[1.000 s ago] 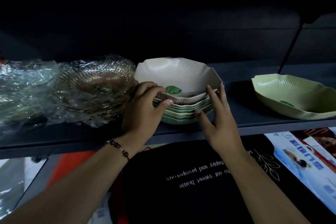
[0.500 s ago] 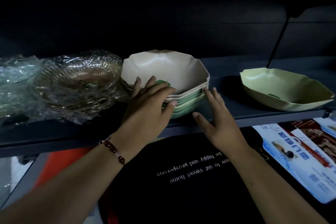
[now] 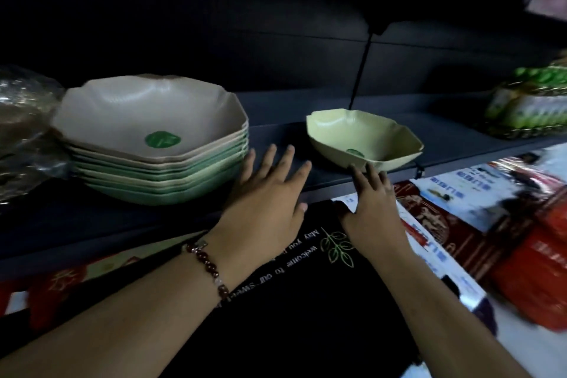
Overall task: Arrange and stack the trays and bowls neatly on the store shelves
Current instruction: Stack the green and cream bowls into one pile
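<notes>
A stack of several ridged bowls (image 3: 159, 169), beige on top and green below, stands on the dark shelf (image 3: 92, 224) at the left. A single pale green bowl (image 3: 365, 138) sits alone further right near the shelf's front edge. My left hand (image 3: 267, 193) hovers with spread fingers between the stack and the single bowl, holding nothing. My right hand (image 3: 372, 202) reaches forward with straight fingers, its fingertips at the front underside of the pale green bowl.
Plastic-wrapped dishes (image 3: 21, 129) lie left of the stack. A wrapped green and gold package (image 3: 530, 104) stands at the shelf's far right. Below the shelf lie a black doormat with lettering (image 3: 291, 301) and red and white packages (image 3: 491, 224). A thin black rod (image 3: 360, 70) rises behind the single bowl.
Both hands have left the bowl stack and moved right toward the single pale green bowl. The view has swung right, so the stack now lies at the left.
</notes>
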### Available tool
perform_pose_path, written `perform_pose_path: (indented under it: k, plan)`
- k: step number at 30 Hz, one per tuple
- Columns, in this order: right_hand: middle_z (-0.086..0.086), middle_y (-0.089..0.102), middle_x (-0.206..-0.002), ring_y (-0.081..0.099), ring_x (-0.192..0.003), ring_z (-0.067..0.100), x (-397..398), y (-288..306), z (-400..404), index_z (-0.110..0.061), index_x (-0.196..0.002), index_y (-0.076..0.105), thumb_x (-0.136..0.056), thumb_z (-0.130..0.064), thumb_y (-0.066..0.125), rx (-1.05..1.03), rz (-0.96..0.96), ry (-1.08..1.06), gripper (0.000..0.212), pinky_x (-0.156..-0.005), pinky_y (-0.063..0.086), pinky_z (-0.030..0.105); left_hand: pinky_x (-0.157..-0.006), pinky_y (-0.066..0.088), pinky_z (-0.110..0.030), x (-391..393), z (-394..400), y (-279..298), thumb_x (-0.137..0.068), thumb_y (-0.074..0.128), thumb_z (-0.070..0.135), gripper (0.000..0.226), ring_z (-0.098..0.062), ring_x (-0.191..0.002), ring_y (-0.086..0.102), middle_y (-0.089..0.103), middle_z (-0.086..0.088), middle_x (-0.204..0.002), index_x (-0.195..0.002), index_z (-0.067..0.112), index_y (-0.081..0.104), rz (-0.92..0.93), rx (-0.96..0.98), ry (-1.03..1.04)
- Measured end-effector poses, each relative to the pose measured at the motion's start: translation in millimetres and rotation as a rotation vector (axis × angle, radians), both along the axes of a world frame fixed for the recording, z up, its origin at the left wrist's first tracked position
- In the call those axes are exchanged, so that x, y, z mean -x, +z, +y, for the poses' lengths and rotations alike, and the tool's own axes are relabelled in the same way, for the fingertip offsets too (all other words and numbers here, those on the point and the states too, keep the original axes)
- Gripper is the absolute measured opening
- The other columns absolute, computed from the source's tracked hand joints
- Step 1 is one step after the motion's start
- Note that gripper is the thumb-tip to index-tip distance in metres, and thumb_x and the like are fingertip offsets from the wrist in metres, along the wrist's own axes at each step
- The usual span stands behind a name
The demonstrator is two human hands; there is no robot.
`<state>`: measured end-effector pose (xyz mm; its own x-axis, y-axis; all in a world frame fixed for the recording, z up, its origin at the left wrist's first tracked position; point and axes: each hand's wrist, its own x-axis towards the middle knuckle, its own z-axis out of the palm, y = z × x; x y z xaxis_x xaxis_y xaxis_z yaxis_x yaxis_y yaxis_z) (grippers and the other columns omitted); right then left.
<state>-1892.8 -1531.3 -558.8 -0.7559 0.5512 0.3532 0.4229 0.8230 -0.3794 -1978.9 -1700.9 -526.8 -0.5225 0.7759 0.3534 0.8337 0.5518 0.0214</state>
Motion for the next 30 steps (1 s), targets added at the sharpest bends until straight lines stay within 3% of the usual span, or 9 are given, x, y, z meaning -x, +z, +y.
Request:
perform_pose_path:
  k: [7, 11, 14, 17, 20, 24, 30]
  plan:
    - [0.005, -0.006, -0.160, 0.002, -0.146, 0.030, -10.2, -19.9, 30.1, -0.022, -0.152, 0.005, -0.086, -0.015, 0.062, 0.033, -0.033, -0.075, 0.087, -0.116, 0.014, 0.039, -0.117, -0.007, -0.050, -10.9, 58.3, -13.5, -0.098, 0.038, 0.043, 0.065, -0.025, -0.147, -0.013, -0.008, -0.005, -0.162, -0.153, 0.025, 0.007, -0.079, 0.003, -0.035]
    - [0.006, -0.001, -0.160, 0.016, -0.144, 0.033, -0.5, -12.5, 46.8, -0.021, -0.151, 0.011, -0.085, -0.017, 0.063, 0.053, 0.121, -0.062, 0.084, -0.109, 0.033, 0.047, -0.117, -0.006, -0.049, -12.2, 78.2, -21.3, -0.097, 0.041, 0.042, 0.065, -0.025, -0.147, -0.010, -0.005, -0.004, -0.162, -0.152, 0.025, 0.011, -0.114, -0.037, -0.058]
    - [0.009, 0.003, -0.159, 0.022, -0.141, 0.037, 3.8, -16.1, 58.7, -0.017, -0.150, 0.019, -0.085, -0.012, 0.060, 0.070, 0.176, -0.052, 0.077, -0.105, 0.037, 0.049, -0.117, -0.004, -0.048, -13.4, 85.4, -28.9, -0.097, 0.043, 0.041, 0.065, -0.025, -0.147, -0.009, -0.003, -0.004, -0.162, -0.152, 0.026, 0.013, -0.121, -0.049, -0.067]
    - [0.013, 0.026, -0.153, 0.025, -0.138, 0.041, 9.8, -19.1, 71.2, -0.008, -0.134, 0.043, -0.086, -0.011, 0.058, -0.031, 0.173, -0.093, 0.050, -0.107, 0.034, 0.050, -0.118, -0.003, -0.048, -9.3, 84.3, -32.9, -0.097, 0.043, 0.040, 0.064, -0.025, -0.147, -0.010, -0.003, -0.004, -0.162, -0.152, 0.027, 0.013, -0.121, -0.037, -0.066]
    - [0.015, 0.056, -0.119, 0.044, -0.118, 0.041, 18.0, -14.4, 76.0, -0.006, -0.109, 0.054, -0.086, -0.007, 0.058, -0.116, 0.216, -0.139, 0.024, -0.099, 0.040, 0.050, -0.118, -0.002, -0.048, -1.8, 77.9, -34.0, -0.096, 0.043, 0.041, 0.065, -0.026, -0.147, -0.009, -0.001, -0.004, -0.162, -0.152, 0.027, 0.013, -0.123, -0.048, -0.051]
    - [0.007, 0.059, -0.104, 0.049, -0.103, 0.030, 17.3, -13.2, 72.5, -0.012, -0.099, 0.058, -0.089, -0.019, 0.060, -0.120, 0.292, -0.174, 0.012, -0.088, 0.041, 0.039, -0.118, -0.001, -0.047, 5.4, 66.3, -29.7, -0.098, 0.040, 0.042, 0.064, -0.025, -0.147, -0.012, -0.005, -0.001, -0.162, -0.152, 0.029, 0.010, -0.125, -0.060, -0.053]
    - [0.002, 0.062, -0.107, 0.047, -0.106, 0.029, 0.2, -4.9, 56.9, -0.014, -0.102, 0.062, -0.091, -0.024, 0.060, -0.147, 0.261, -0.192, 0.015, -0.089, 0.039, 0.039, -0.119, -0.004, -0.043, -0.1, 57.3, -19.3, -0.098, 0.040, 0.040, 0.064, -0.022, -0.146, -0.014, -0.012, 0.000, -0.161, -0.152, 0.032, 0.008, -0.139, -0.106, -0.087]
